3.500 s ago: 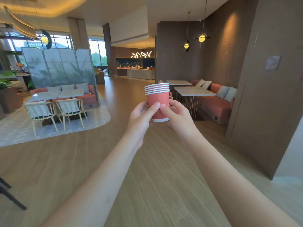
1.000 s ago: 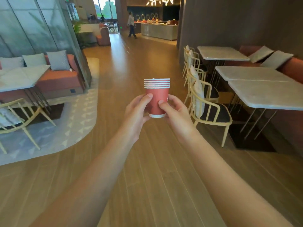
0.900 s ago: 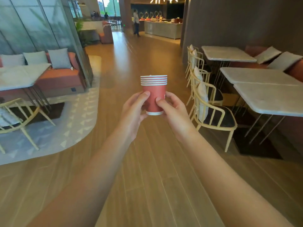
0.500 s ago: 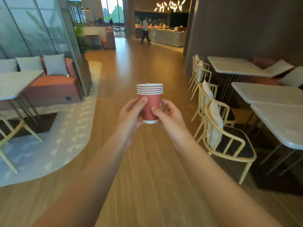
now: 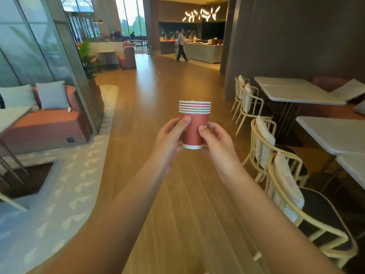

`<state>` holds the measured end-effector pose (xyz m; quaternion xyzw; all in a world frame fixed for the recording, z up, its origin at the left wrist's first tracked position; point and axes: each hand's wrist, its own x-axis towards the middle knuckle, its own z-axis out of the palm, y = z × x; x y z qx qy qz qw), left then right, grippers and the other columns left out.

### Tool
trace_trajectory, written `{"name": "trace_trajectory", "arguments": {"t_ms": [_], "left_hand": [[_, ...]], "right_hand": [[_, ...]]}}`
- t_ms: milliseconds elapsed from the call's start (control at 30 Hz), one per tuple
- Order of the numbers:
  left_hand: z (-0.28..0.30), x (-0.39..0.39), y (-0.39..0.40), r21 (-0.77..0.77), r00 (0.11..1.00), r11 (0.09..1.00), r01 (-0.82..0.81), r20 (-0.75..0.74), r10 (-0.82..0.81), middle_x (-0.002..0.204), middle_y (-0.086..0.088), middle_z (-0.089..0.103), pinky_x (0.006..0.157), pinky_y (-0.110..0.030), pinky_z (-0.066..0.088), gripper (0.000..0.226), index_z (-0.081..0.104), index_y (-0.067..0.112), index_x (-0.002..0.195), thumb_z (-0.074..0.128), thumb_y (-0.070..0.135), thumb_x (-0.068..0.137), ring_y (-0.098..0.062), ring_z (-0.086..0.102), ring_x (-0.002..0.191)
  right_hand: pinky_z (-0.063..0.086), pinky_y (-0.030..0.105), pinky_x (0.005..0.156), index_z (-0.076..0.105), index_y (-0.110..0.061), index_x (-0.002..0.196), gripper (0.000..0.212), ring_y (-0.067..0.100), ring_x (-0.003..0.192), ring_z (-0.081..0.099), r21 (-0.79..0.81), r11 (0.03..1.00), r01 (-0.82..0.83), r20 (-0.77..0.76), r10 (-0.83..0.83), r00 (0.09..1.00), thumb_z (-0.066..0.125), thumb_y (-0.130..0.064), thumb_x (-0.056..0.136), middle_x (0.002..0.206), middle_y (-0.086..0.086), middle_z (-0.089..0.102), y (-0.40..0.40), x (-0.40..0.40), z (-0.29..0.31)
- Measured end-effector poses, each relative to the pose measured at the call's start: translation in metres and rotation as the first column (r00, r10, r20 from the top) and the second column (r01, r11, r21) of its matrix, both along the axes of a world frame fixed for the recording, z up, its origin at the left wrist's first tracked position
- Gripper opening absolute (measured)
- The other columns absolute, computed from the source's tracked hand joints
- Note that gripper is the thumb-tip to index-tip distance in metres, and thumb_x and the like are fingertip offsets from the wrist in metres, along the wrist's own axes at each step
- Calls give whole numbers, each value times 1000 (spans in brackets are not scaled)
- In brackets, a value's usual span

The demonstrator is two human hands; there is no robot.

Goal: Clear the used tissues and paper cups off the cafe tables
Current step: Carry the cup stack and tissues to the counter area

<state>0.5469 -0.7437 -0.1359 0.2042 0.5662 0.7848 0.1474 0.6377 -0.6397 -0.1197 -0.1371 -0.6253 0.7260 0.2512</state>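
Observation:
A stack of several nested red paper cups with white rims is held upright in front of me, over the wooden floor. My left hand grips its left side, thumb on the front wall. My right hand grips its right side, thumb also on the front. A bit of white, maybe tissue, peeks over the top rim. The marble cafe tables on the right show bare tops.
Cream chairs with cushions line the right, close to my right arm. An orange sofa and a pale rug lie left. A wooden aisle runs ahead to a counter, where a person walks.
I have walked forward along the aisle: chairs and tables on the right slid closer and past me. The cup stack stays in both hands, unchanged in grip.

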Motion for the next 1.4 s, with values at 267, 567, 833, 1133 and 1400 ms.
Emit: {"name": "trace_trajectory", "arguments": {"t_ms": [267, 567, 833, 1133, 1400], "left_hand": [[9, -176, 123, -7, 999, 999, -51, -20, 50, 118, -8, 79, 77, -31, 59, 28, 74, 20, 119, 68, 34, 96, -18, 73, 103], [24, -373, 226, 16, 996, 997, -81, -30, 81, 118, -9, 79, 87, -36, 57, 40, 73, 16, 124, 68, 39, 92, -19, 73, 106], [5, -577, 337, 28, 1000, 999, -18, -22, 19, 110, -3, 80, 78, -29, 58, 39, 74, 17, 121, 69, 39, 89, -15, 73, 99], [14, -785, 463, 41, 999, 999, 27, -26, -26, 108, -3, 80, 86, -35, 60, 41, 73, 14, 122, 71, 36, 88, -13, 74, 95], [0, -969, 590, 5, 998, 999, 33, -48, -33, 114, -6, 79, 81, -31, 59, 45, 74, 17, 123, 74, 42, 85, -16, 74, 102]], "right_hand": [[54, 44, 98, 56, -3, 135, 37, 31, 116, 68, -2, 1000, -6, -24, 6, 1000, 60, -16, 101, 124, 20, 70, 123, -194, 0], [57, 32, 92, 57, -8, 136, 37, 24, 114, 70, 7, 998, -66, -52, 67, 996, 61, -16, 100, 116, 5, 74, 234, -394, 18], [58, 28, 87, 56, -5, 137, 37, 28, 116, 68, 1, 1000, -18, -21, 18, 1000, 60, -15, 101, 125, 14, 71, 337, -588, 8], [58, 31, 92, 56, -10, 139, 39, 23, 115, 69, 3, 999, 45, -26, -45, 999, 60, -19, 101, 125, 7, 72, 458, -791, 14], [57, 35, 94, 58, -11, 135, 36, 20, 108, 73, -49, 999, 24, -57, -26, 998, 62, -19, 100, 118, 4, 74, 591, -979, -7]]}}
